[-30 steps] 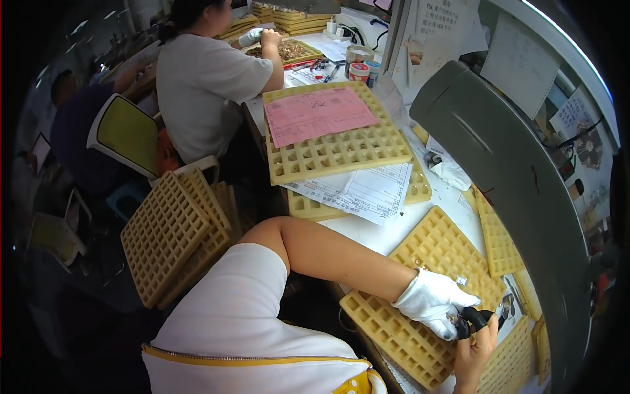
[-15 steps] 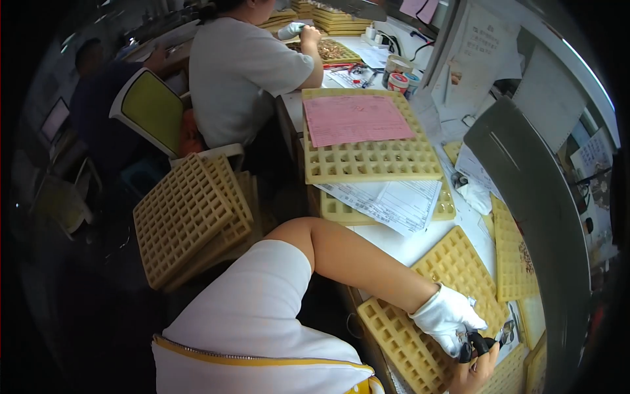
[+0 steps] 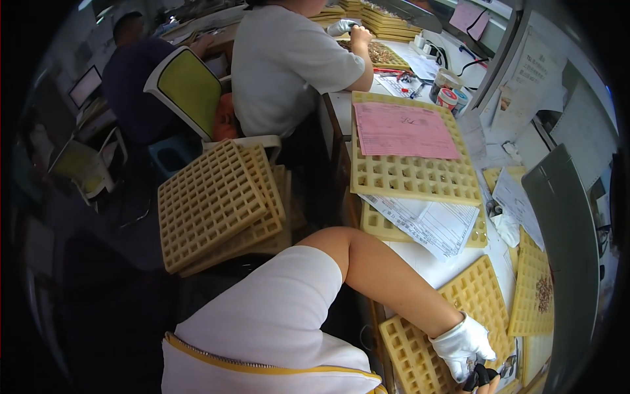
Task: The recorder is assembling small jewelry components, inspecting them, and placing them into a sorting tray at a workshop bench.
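Observation:
My left hand (image 3: 462, 347), in a white glove, is at the lower right with its fingers bent and pressed together. Black covers sit on the fingertips of my right hand (image 3: 484, 379), which meets the left fingertips and is partly cut off by the lower edge. Both hands are closed at one spot; anything between them is too small or hidden to name. Beneath them lies a yellow gridded tray (image 3: 408, 351). Similar gridded tray surface (image 3: 482, 289) shows beyond my left forearm; I cannot tell whether it is the same tray.
Ahead, a pink sheet (image 3: 408, 130) lies on another compartment tray (image 3: 413, 178), above printed papers (image 3: 436, 226). A dark grey panel (image 3: 558, 230) stands at right, beside a tray with small brown pieces (image 3: 543, 293). Stacked trays (image 3: 213, 203) lean at left. A co-worker (image 3: 282, 65) sits ahead.
The view has shifted, so the bench and stacked trays appear farther right. My hands stay together, now lower in the picture, and less of my right hand shows.

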The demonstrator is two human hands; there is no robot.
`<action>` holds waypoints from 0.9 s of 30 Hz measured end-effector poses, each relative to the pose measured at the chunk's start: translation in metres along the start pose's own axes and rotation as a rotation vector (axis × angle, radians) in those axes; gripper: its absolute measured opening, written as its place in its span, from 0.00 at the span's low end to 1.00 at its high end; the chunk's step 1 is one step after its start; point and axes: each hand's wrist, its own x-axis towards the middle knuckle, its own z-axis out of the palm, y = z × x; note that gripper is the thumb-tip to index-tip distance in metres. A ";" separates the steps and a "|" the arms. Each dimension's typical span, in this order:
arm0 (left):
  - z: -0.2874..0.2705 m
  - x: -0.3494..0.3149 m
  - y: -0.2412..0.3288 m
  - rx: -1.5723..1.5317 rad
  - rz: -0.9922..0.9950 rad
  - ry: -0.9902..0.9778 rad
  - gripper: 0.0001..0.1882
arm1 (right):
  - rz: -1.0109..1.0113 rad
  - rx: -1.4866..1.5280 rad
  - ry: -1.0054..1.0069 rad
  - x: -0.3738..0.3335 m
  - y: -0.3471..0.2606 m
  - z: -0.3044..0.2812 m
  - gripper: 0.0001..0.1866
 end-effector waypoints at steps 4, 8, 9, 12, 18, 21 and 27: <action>-0.017 0.007 -0.008 0.840 0.307 -0.148 0.27 | 0.051 -0.030 -0.012 -0.020 0.019 0.004 0.12; -0.026 0.032 -0.012 -0.004 -0.011 -0.115 0.27 | 0.096 -0.053 -0.025 -0.041 0.042 0.011 0.13; -0.009 0.020 0.000 -0.215 -0.108 -0.012 0.20 | 0.132 -0.065 -0.016 -0.053 0.050 0.011 0.14; -0.020 0.029 -0.007 1.030 1.235 -0.296 0.29 | 0.157 -0.077 -0.025 -0.064 0.063 0.017 0.14; -0.021 0.034 -0.012 0.573 0.849 -0.535 0.24 | 0.222 -0.109 -0.016 -0.083 0.096 0.027 0.16; -0.003 0.018 -0.008 0.462 0.849 -0.509 0.27 | 0.282 -0.132 0.001 -0.099 0.108 0.028 0.17; -0.029 0.033 -0.011 1.259 1.169 -0.353 0.15 | 0.367 -0.168 -0.014 -0.115 0.123 0.039 0.18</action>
